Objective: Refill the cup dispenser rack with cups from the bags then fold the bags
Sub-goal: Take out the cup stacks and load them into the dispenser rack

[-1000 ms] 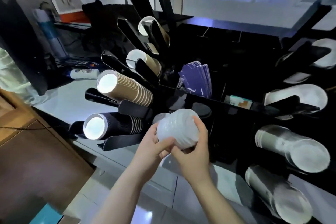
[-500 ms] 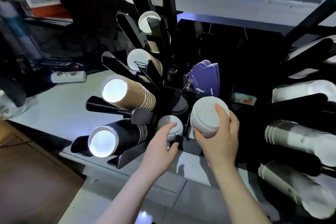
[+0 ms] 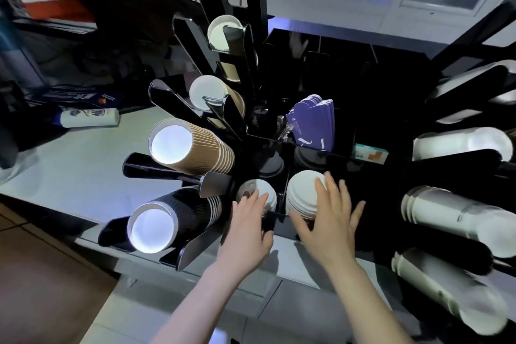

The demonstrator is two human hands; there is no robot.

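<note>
Right hand (image 3: 329, 220) is flat on the stack of white plastic lids (image 3: 303, 193), fingers spread, index tip on the top lid, thumb down the near side. Not pinching, more pressing or steadying. The stack sits in the front right compartment of the black acrylic dispenser rack (image 3: 282, 222), low in the middle.

Left hand (image 3: 247, 220) reaches into the neighbouring front left compartment, fingers together and lightly curled over the smaller stack of white lids (image 3: 264, 190). Can't tell whether it grips anything; the fingertips hide the contact.

Handling, as I judge it:
- Lids are thin moulded plastic: very light, springy, smooth. The nested stack will shear sideways if pushed from the top only.
- Take hold around the side of the stack, thumb opposite fingers, low down. Press straight down to seat it.
- Squeeze too hard and rims deform, then lids jam together.

Rest of rack: tan ribbed paper cups (image 3: 192, 148) and black ribbed paper cups (image 3: 173, 218) lie in angled slots on the left, mouths toward the camera. Both look well filled. Paper cups are stiff along the axis, soft at the rim, so grip the stack body. White cup stacks (image 3: 458, 215) fill the right-side slots.

No bags in view, so folding looks not yet started.
</note>
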